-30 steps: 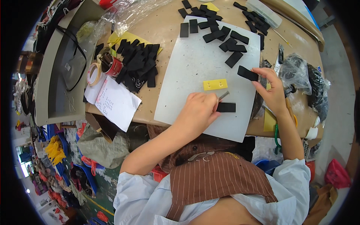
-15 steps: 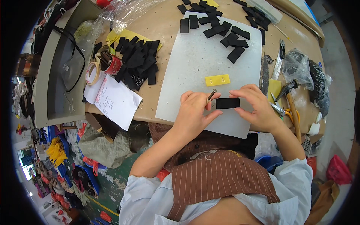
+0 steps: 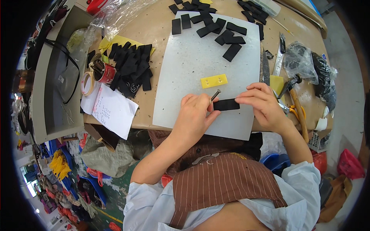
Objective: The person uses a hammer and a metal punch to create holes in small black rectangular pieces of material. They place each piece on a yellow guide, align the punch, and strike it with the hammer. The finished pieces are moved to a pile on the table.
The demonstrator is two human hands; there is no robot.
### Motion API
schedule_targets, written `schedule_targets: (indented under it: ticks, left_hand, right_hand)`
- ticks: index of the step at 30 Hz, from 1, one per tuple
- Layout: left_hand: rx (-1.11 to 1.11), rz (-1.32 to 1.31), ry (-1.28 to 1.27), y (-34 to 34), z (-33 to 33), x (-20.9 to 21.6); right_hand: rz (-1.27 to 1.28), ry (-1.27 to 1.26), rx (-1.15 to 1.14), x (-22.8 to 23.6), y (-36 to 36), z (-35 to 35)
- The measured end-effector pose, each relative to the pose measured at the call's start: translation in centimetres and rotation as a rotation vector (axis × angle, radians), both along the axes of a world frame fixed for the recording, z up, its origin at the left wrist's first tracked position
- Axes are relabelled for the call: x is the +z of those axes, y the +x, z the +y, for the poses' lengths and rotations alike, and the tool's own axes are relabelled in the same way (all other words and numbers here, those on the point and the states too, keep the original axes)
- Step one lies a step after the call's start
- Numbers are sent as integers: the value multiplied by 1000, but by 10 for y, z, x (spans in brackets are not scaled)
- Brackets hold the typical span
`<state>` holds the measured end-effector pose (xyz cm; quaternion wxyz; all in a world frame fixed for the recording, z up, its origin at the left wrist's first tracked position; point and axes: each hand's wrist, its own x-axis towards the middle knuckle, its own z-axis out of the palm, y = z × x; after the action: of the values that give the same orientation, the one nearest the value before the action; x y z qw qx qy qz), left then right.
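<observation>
Strip: the black strip [image 3: 226, 104] lies just right of the frame's centre, on the pale board [image 3: 185, 77], a hand at each end
My left hand [image 3: 194, 114]: fingers curled round the metal punch [image 3: 216, 94], which tilts up to the right; thumb and forefinger at the strip's left end
My right hand [image 3: 265, 106]: fingers stretched, fingertips touching the strip's right end; I cannot tell whether the thumb pinches from below
Yellow plate [image 3: 214, 81]: on the board, just above the strip and punch; two small marks show on it
Spare strips [image 3: 232, 52]: black too, scattered over the board's top end and the table [image 3: 162, 27] beyond, top of the frame; some overlap
Pile [image 3: 133, 63]: more black pieces, upper left of the frame, partly on a yellow sheet [image 3: 115, 41]
Left of the pile: red tin [image 3: 108, 74] with tools in it; tape roll [image 3: 88, 84] beside it; notepad [image 3: 113, 109] below, handwritten
Right side of the frame: hammer [image 3: 298, 109], handle slanting down; orange-handled scissors [image 3: 303, 112] beside it; clear bag [image 3: 300, 63] above
</observation>
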<state>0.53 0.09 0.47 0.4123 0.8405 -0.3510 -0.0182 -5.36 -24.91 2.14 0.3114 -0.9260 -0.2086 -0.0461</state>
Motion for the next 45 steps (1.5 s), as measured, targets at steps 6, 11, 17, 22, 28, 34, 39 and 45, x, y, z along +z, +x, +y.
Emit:
schedule_targets:
  ticks: [6, 11, 17, 22, 28, 34, 39, 45]
  left_hand:
    - [-24, 13, 19, 2, 2, 2]
    - [-146, -129, 73, 4, 16, 13]
    - [-176, -175, 140, 7, 24, -1]
    - [-191, -205, 154, 5, 24, 1]
    - [-214, -276, 187, 1, 22, 9]
    - [-227, -275, 176, 2, 27, 5]
    - [-227, -167, 106, 8, 32, 1]
    - [19, 189, -152, 15, 21, 8]
  right_hand:
    - [-157, -159, -4, -7, 0, 3]
    - [-204, -198, 9, -7, -1, 4]
    - [-145, -252, 89, 9, 7, 4]
    - [-52, -99, 39, 20, 72, 15]
    - [258, -158, 50, 18, 106, 68]
    - [741, 326, -137, 54, 70, 51]
    - [719, 455, -316, 19, 36, 54]
    - [707, 384, -324, 18, 36, 56]
